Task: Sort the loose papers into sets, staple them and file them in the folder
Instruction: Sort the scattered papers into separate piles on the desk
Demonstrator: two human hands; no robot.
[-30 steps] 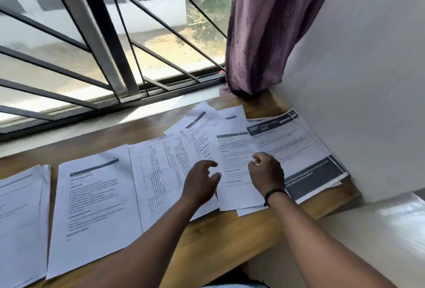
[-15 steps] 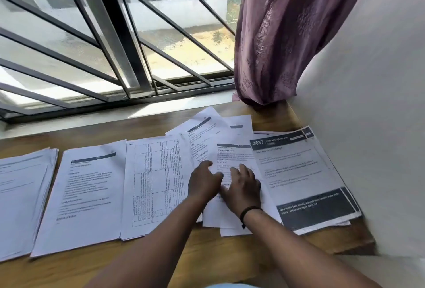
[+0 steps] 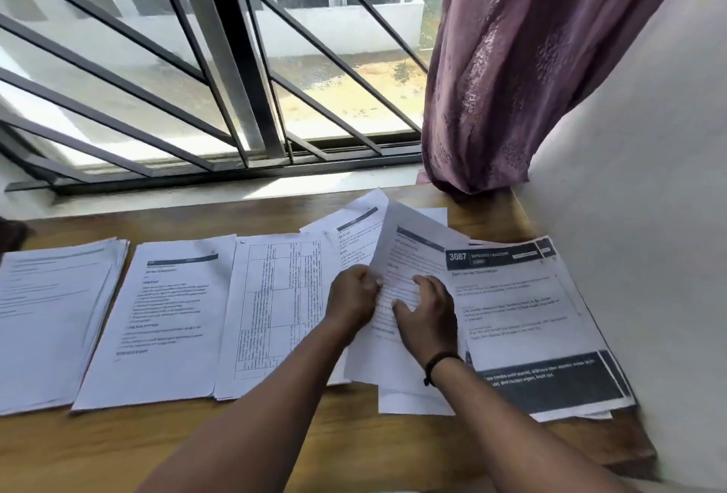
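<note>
Printed papers lie in a row on a wooden desk point(image 3: 275, 437). My left hand point(image 3: 352, 296) pinches the left edge of a text sheet point(image 3: 409, 256) and lifts that edge off the pile. Beside it, my right hand point(image 3: 427, 311) rests with spread fingers on the same sheet. To the right lies a set headed "3087" point(image 3: 527, 319) with a dark band at its foot. Left of my hands are a table-printed set point(image 3: 271, 307), a text set point(image 3: 173, 315) and a thicker stack point(image 3: 51, 315). No stapler or folder is in view.
A barred window point(image 3: 220, 71) runs along the back of the desk. A purple curtain point(image 3: 523, 59) hangs at the back right corner. A white wall point(image 3: 649, 240) closes the right side, close to the 3087 set. Bare wood shows along the front edge.
The hands came together on the middle text sheet. The left hand took hold of its left edge and raised it, so the sheet now curls up. The view shifted slightly.
</note>
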